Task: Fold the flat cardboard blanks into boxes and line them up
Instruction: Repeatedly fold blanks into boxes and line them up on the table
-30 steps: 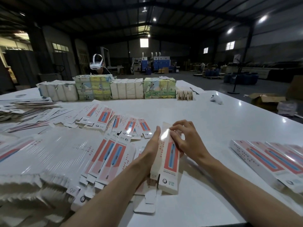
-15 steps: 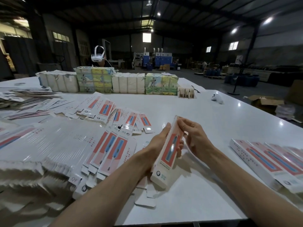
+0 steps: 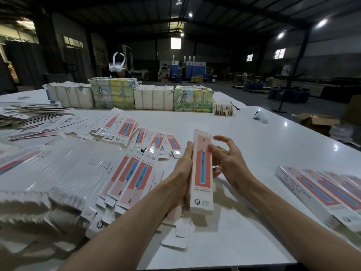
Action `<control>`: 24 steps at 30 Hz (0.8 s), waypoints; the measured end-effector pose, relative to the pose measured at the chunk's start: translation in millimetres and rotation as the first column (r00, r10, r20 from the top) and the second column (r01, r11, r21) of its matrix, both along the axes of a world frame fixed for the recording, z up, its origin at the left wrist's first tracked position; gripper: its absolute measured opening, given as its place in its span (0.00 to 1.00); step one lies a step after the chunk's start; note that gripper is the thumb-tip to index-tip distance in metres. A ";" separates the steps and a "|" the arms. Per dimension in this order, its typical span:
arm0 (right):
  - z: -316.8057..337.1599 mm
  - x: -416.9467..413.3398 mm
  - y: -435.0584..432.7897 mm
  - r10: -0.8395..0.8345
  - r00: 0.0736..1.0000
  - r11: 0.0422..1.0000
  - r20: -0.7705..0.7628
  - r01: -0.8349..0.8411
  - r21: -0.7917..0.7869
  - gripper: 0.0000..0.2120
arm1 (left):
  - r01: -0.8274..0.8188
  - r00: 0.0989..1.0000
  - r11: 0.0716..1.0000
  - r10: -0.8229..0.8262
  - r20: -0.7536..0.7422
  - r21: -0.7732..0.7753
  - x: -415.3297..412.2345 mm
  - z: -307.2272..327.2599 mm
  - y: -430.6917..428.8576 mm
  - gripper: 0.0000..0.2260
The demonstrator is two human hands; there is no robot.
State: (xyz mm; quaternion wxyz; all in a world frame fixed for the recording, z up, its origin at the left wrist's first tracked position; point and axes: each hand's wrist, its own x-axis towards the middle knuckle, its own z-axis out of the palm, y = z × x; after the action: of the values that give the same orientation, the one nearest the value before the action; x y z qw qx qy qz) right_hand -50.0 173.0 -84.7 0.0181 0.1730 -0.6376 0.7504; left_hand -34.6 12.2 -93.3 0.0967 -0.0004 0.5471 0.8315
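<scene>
well, the job looks early on. a short row of finished boxes [image 3: 322,194] lies side by side at the right of the table [image 3: 254,251]. a far bigger spread of flat blanks [image 3: 134,173] fans across the left half, with a thick heap [image 3: 29,192] of more at the near edge. most of the folding is left, i'd judge.

one box [image 3: 202,173] is in hand at the middle, held off the table with its printed face up and its length running away from the person. it has taken its squared shape. whether the far end is tucked shut i can't tell.

the left hand [image 3: 182,173] clasps the box along its left side, fingers lying up the edge. the right hand [image 3: 228,163] sits just beside the other edge, fingers spread and loosely bent, only the tips touching the card. both forearms reach in from the near edge and angle toward each other.
</scene>
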 end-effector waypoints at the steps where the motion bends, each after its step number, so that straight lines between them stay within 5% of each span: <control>1: 1.1 0.3 1.0 -0.007 1.000 1.000 -0.007 0.007 0.001 0.23 | -0.044 0.999 0.997 0.042 -0.035 -0.062 0.2 -0.4 2.3 0.25; 7: 0.3 -0.8 4.3 -0.055 0.997 0.995 -0.061 0.059 0.077 0.21 | -0.234 0.924 0.946 0.145 -0.354 -0.224 0.0 -2.3 6.6 0.18; 10: 1.0 -0.7 8.0 -0.052 0.996 0.991 -0.076 0.061 0.118 0.21 | -0.083 0.948 0.976 0.015 -0.318 -0.202 3.7 -0.4 12.1 0.31; 14: 1.4 0.4 9.4 -0.057 0.992 0.988 -0.115 0.072 0.139 0.21 | -0.113 0.909 0.920 -0.056 -0.413 -0.374 4.9 -3.3 10.8 0.50; 24: 4.9 1.7 5.7 0.004 0.994 0.966 -0.106 0.024 0.258 0.08 | -0.042 0.945 0.930 -0.082 -0.317 -0.366 4.0 -6.6 3.5 0.43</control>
State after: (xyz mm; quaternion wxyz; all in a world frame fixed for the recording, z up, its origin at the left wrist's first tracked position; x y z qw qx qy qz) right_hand -48.4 178.7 -79.8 0.0329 0.2102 -0.7290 0.6506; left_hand -30.6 15.7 -99.8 0.0116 0.1249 0.7013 0.7017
